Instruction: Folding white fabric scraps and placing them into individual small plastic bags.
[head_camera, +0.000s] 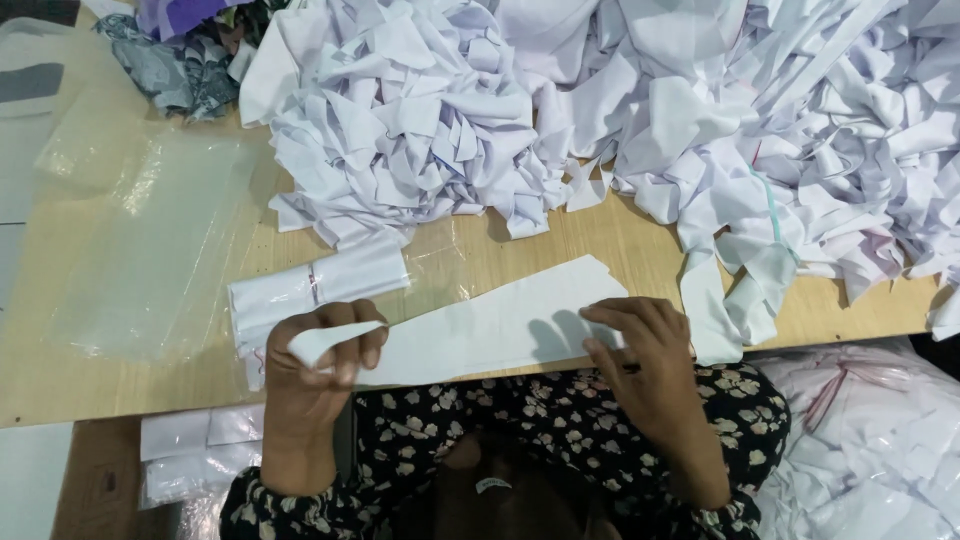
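Place: garment or textile workshop, sorting and packing bench. Evidence: long wooden worktable (120, 385) with bare plywood top; large heap of white cut fabric pieces (600, 100) covering its far side; small pile of grey and purple printed cloth (180, 50) at the far left corner; tied bundle of folded white pieces (320, 285); clear plastic bags (140, 240) laid flat; bagged white fabric (870, 440) stored beside the table.

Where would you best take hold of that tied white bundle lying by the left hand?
Probably at the middle of the white bundle, where the red tie cinches it. It lies flat on the wooden table, so come from above, fingers across its short width, beyond the left hand.
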